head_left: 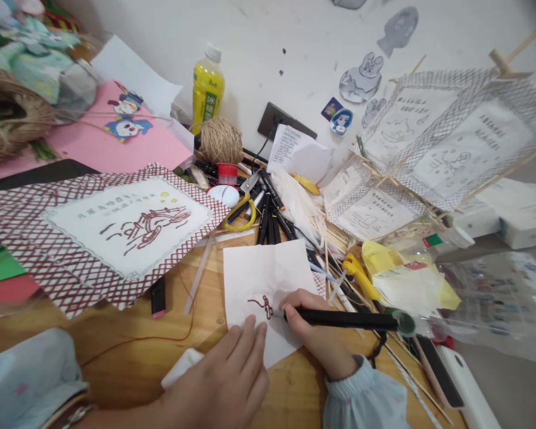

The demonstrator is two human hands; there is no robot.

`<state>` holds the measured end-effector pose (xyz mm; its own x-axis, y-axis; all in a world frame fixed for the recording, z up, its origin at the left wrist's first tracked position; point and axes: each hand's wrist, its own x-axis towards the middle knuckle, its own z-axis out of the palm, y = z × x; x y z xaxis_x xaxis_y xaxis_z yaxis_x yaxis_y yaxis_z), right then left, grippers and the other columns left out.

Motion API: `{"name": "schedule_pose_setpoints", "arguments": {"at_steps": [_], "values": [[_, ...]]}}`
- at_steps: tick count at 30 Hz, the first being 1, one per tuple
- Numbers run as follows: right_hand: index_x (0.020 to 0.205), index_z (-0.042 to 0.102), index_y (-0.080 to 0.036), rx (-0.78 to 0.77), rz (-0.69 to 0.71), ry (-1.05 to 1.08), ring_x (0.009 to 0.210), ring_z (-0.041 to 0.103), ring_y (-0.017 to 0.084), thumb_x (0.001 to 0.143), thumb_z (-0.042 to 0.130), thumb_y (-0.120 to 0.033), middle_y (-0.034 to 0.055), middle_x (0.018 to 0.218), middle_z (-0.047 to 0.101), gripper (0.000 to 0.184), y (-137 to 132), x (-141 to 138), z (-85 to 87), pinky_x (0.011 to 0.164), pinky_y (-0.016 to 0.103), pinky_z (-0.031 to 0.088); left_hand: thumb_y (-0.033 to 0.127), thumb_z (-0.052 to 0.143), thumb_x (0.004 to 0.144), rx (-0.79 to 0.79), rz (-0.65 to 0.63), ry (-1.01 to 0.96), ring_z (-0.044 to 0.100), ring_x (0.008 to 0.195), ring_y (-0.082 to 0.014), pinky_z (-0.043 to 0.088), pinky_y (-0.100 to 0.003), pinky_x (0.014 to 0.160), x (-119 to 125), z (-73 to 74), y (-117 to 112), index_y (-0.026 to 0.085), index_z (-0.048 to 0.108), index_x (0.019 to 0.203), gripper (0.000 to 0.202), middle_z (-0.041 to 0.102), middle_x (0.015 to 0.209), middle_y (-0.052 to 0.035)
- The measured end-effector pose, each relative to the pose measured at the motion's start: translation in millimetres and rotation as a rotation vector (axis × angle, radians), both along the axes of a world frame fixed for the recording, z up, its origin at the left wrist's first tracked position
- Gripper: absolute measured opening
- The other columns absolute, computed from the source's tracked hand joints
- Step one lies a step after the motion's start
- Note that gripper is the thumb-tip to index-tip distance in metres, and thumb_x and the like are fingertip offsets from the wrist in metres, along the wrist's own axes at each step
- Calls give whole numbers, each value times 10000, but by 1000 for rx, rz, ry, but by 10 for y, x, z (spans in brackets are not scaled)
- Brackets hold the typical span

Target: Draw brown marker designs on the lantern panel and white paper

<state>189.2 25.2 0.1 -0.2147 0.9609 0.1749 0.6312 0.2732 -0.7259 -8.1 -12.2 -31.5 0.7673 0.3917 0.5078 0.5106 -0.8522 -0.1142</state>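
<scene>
A small white sheet of paper (259, 268) lies on the wooden table, with a short dark-red line drawing (264, 305) near its middle. My right hand (310, 328) is closed round a black marker (348, 319), its tip at the right side of the drawing. Flat on the paper's lower left, my left hand (232, 372) rests with its fingers stretched out and holds nothing. A crumpled white tissue (181, 364) sits beside the left hand. To the left lies a larger sheet (116, 232) with a dark-red crosshatched border and a drawing.
Several black markers (268, 220), yellow-handled scissors (243, 220), a ball of twine (221, 140) and a bottle of yellow drink (208, 86) crowd the back. At right stand a paper-and-stick lantern frame (455, 137) and a yellow glue gun (361, 275). A red thread (152, 338) crosses the table.
</scene>
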Motion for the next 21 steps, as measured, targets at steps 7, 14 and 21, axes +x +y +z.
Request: {"name": "schedule_pose_setpoints", "arguments": {"at_steps": [7, 14, 21], "values": [[647, 545, -197, -10, 0, 39, 614, 591, 153, 836, 491, -258, 9, 641, 626, 206, -11, -13, 35, 573, 246, 444, 393, 562, 846, -100, 17, 83, 516, 1171, -360, 293, -501, 972, -30, 89, -32, 141, 692, 986, 317, 632, 1214, -152], [646, 553, -203, 30, 50, -2, 625, 610, 160, 851, 491, -272, 15, 634, 642, 225, -8, -6, 17, 596, 264, 469, 334, 489, 889, -116, 5, 116, 510, 1182, -349, 302, -495, 986, -59, 171, -14, 130, 675, 1033, 311, 616, 1233, -155], [650, 567, -199, 80, 82, -69, 653, 619, 160, 858, 481, -255, 19, 655, 648, 232, -11, 1, 7, 645, 271, 481, 334, 467, 899, -120, -3, 120, 514, 1174, -344, 298, -492, 985, -68, 143, -19, 125, 672, 1033, 322, 618, 1228, -155]]}}
